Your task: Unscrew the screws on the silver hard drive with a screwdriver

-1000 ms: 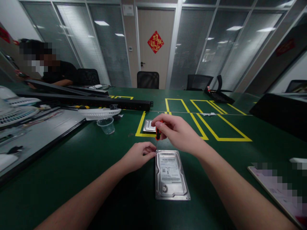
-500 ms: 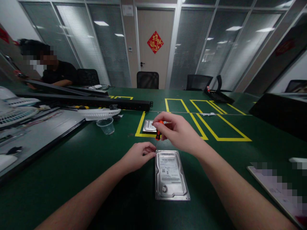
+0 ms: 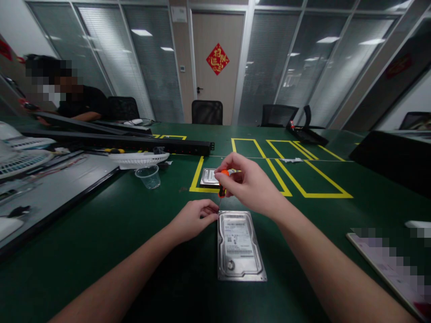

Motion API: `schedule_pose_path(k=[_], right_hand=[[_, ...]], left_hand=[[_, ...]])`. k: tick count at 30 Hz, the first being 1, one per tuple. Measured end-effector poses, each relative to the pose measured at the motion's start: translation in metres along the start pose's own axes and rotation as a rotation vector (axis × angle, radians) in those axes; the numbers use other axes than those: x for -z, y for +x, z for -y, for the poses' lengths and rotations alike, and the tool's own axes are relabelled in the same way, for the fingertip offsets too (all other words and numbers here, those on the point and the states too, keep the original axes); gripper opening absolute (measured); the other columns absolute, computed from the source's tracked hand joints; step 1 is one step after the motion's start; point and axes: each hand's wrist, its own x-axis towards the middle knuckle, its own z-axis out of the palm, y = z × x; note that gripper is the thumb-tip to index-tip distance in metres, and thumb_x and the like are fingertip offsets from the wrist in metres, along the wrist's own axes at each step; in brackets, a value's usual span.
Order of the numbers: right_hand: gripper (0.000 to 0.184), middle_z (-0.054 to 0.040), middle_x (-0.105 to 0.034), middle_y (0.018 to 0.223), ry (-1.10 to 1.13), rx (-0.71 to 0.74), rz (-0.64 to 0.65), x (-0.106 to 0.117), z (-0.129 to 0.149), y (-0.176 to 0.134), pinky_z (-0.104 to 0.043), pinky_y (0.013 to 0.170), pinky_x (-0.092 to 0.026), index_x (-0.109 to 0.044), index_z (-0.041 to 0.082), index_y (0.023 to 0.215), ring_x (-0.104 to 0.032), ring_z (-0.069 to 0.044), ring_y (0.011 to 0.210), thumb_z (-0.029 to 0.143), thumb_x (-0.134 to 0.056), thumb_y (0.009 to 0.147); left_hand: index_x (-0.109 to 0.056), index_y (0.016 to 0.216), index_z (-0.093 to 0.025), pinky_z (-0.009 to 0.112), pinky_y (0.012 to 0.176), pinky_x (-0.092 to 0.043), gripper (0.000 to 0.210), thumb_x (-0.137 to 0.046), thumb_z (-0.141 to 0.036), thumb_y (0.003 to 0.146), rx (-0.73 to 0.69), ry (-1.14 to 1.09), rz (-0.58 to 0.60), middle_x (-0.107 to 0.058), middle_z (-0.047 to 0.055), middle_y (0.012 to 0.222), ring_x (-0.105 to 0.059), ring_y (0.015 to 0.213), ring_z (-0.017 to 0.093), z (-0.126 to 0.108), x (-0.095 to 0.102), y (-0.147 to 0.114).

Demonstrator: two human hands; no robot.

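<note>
A silver, rectangular metal hard drive with a white printed label [image 3: 240, 246] is lying flat, label up, just below the centre of the frame. At its upper-left corner, a screwdriver with an orange-and-black handle and a thin metal shaft [image 3: 222, 188] is standing nearly upright, tip down. The right hand [image 3: 247, 184] is grasping the handle between thumb and fingers, above the drive's far edge. The left hand [image 3: 193, 220], coming in from the lower left, is resting its bent fingertips beside that same corner, next to the screwdriver's tip; whether it is pinching anything I cannot tell.

Just beyond, near the centre of the frame, a second silver hard drive [image 3: 207, 177] is lying partly behind the right hand, inside a yellow tape outline [image 3: 202, 189] on the dark green tabletop [image 3: 336, 220]. Left of centre, a clear plastic cup [image 3: 149, 179] is standing below a white ribbed plastic piece [image 3: 139, 159], and a long black bar [image 3: 175, 146] is stretching behind them. A flat grey panel [image 3: 77, 184] is filling the left side. In the lower right, a pale flat slab [image 3: 365, 251] is lying partly pixelated.

In the upper left, a person in a black top [image 3: 85, 103] is sitting at the table. At top centre, a red diamond-shaped sign [image 3: 217, 59] is hanging on a light wooden door [image 3: 218, 92].
</note>
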Motion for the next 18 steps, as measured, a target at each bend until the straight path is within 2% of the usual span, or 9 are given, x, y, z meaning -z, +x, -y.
schedule_pose_path(k=[3,6,8,11,13,15,18], right_hand=[[0.013,0.0003,-0.067,0.089,0.004,0.028,0.057,0.0014,0.0009,0.0002,-0.027,0.059,-0.054,-0.064,0.022,0.101,-0.066,-0.012,0.065,0.034,-0.059,0.102],[0.024,0.0009,-0.065,0.076,-0.008,-0.004,0.108,0.0027,0.0016,0.0005,-0.029,0.064,-0.054,-0.067,0.020,0.112,-0.068,-0.014,0.066,0.030,-0.046,0.107],[0.025,0.0005,-0.067,0.075,0.003,-0.017,0.105,0.0024,0.0017,0.0005,-0.029,0.066,-0.054,-0.065,0.020,0.116,-0.068,-0.014,0.066,0.027,-0.043,0.108],[0.014,-0.0009,-0.070,0.081,-0.002,-0.034,0.061,0.0010,0.0011,0.0003,-0.029,0.062,-0.055,-0.062,0.021,0.104,-0.069,-0.015,0.066,0.034,-0.059,0.102],[0.019,-0.0012,-0.071,0.085,-0.015,-0.036,0.018,0.0001,0.0001,0.0003,-0.029,0.059,-0.054,-0.059,0.022,0.098,-0.069,-0.015,0.065,0.037,-0.069,0.095],[0.019,-0.0013,-0.072,0.092,-0.022,-0.001,-0.009,-0.0002,-0.0009,0.0004,-0.028,0.057,-0.053,-0.058,0.022,0.098,-0.068,-0.013,0.064,0.035,-0.071,0.094],[0.011,-0.0009,-0.069,0.096,-0.022,0.054,0.029,0.0006,-0.0014,0.0009,-0.027,0.059,-0.053,-0.063,0.022,0.103,-0.067,-0.012,0.066,0.032,-0.063,0.099]], left_hand=[[-0.074,0.106,-0.015,0.035,0.084,-0.061,0.020,-0.072,-0.027,0.090,-0.014,0.000,0.001,-0.081,0.009,0.101,-0.077,0.091,0.022,0.0007,0.0003,0.0002],[-0.074,0.105,-0.014,0.036,0.084,-0.061,0.020,-0.072,-0.028,0.090,-0.018,0.005,0.000,-0.081,0.010,0.100,-0.077,0.091,0.023,0.0020,0.0002,0.0003],[-0.074,0.105,-0.014,0.036,0.085,-0.061,0.021,-0.072,-0.028,0.090,-0.015,0.003,0.000,-0.081,0.010,0.101,-0.077,0.091,0.023,0.0029,-0.0001,0.0004],[-0.074,0.106,-0.015,0.036,0.086,-0.061,0.021,-0.072,-0.028,0.090,-0.016,-0.008,0.000,-0.081,0.010,0.102,-0.077,0.092,0.024,0.0034,-0.0004,0.0003],[-0.074,0.106,-0.015,0.037,0.086,-0.061,0.021,-0.072,-0.028,0.090,-0.014,-0.009,0.000,-0.081,0.010,0.102,-0.077,0.093,0.024,0.0028,-0.0002,0.0000],[-0.074,0.105,-0.015,0.037,0.086,-0.061,0.020,-0.072,-0.028,0.089,-0.011,-0.004,0.004,-0.081,0.010,0.103,-0.077,0.094,0.024,0.0017,0.0001,-0.0003],[-0.074,0.106,-0.014,0.037,0.087,-0.061,0.021,-0.072,-0.027,0.089,-0.006,-0.002,0.007,-0.081,0.010,0.104,-0.077,0.095,0.024,0.0002,0.0002,-0.0004]])
